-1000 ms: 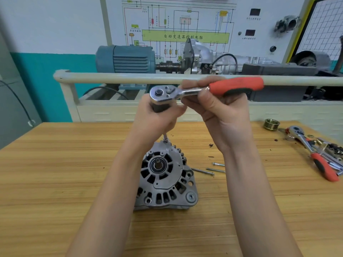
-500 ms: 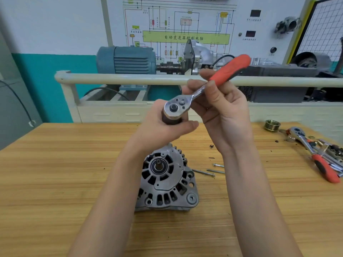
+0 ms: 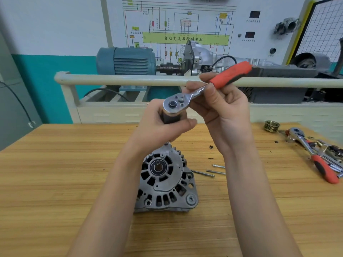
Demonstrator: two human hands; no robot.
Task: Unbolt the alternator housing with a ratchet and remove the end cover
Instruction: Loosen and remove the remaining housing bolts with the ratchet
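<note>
The alternator (image 3: 166,182) stands on the wooden workbench (image 3: 55,182) with its slotted end cover and central shaft bearing facing up, and everything else is placed from it. Directly above its far edge, the left hand (image 3: 163,128) is curled round a dark socket or extension fitted under the head of the ratchet (image 3: 200,89) — the thumb lies across the front of that dark piece, and the other fingers wrap behind it, out of sight. What the socket's lower end meets at the alternator's rim is hidden by the hand.

Above and to the right of the alternator, the right hand (image 3: 220,110) pinches the ratchet's steel neck just where the orange-and-black grip begins, the fingers bent and pressed together around it. The handle angles up and away to the right, across the pale rail behind the bench.

On the bench just right of the alternator lie three long through bolts (image 3: 203,173), loose and roughly parallel. Further right, well apart from it, a second ratchet (image 3: 313,154) with an orange handle rests among small metal parts, and a ribbed pulley (image 3: 272,125) sits beyond them — near the bench's back edge. Behind the alternator, past the rail, stands a blue electric motor (image 3: 128,61) below a wiring-diagram board (image 3: 185,25).
</note>
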